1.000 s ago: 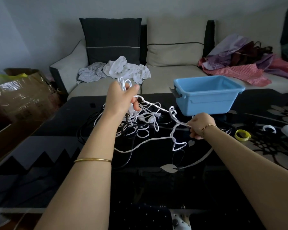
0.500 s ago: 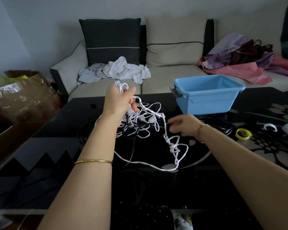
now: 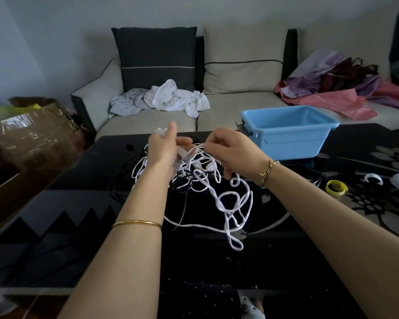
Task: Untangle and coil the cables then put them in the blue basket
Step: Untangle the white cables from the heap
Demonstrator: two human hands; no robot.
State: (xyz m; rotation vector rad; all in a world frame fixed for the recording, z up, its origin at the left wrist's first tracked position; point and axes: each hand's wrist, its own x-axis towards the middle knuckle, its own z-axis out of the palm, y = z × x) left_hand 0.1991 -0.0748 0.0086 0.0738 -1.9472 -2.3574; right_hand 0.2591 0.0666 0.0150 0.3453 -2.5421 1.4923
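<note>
- Both hands meet over the tangle in the middle of the frame. My left hand (image 3: 164, 153) grips a gathered bunch of the white cable (image 3: 230, 203), with a few loops poking out above the thumb.
- My right hand (image 3: 230, 153) has its fingers curled and seems to pinch a white strand just beside the left hand. The exact strand is hard to make out.
- From my grip the white cable drops in loose, knotted loops onto the table (image 3: 78, 203), down to lower centre.
- A black cable (image 3: 124, 171) lies under and through the white one, left of centre, and I am not touching it.
- My basket (image 3: 290, 143) stands on the table at the upper right, near my right hand. No cable shows inside it, though I cannot see its whole floor.
- I judge the task to be at an early stage. I am untangling, nothing is coiled, and nothing is in the basket. The black cable is left to free too.
- Compared with a second ago, my right hand no longer pulls a strand taut out to the right. It has let that go and come up next to the left.
- That strand now hangs slack in a lower heap, and my left hand sits a little lower.
</note>
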